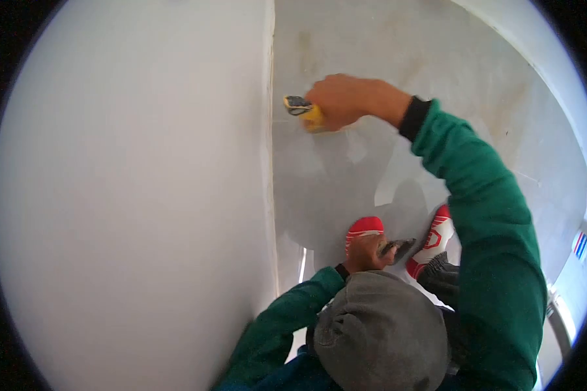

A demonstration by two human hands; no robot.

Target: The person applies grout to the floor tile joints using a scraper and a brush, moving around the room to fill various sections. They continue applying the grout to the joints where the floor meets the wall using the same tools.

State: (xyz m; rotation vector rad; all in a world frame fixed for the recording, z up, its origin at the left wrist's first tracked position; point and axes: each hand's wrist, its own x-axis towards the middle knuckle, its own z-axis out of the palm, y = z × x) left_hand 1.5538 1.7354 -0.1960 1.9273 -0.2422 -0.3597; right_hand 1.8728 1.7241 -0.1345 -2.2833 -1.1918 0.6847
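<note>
My right hand (342,103) reaches out over the grey floor, close to the base of the white wall. Its fingers are closed round a yellow-and-black-handled tool (313,116), whose working end I cannot make out. Lower down, my left hand (366,253) is closed on a dark flat-bladed tool (401,247). That blade points right, between my two feet in red-and-white socks (364,227). Part of the left hand's grip is hidden from above.
A white wall (143,182) fills the left side and meets the grey floor (332,176) along a rough, pale edge (270,163). My grey-clothed knee (385,332) is at the bottom. Brownish stains mark the floor. Another pale wall (509,29) curves along the upper right.
</note>
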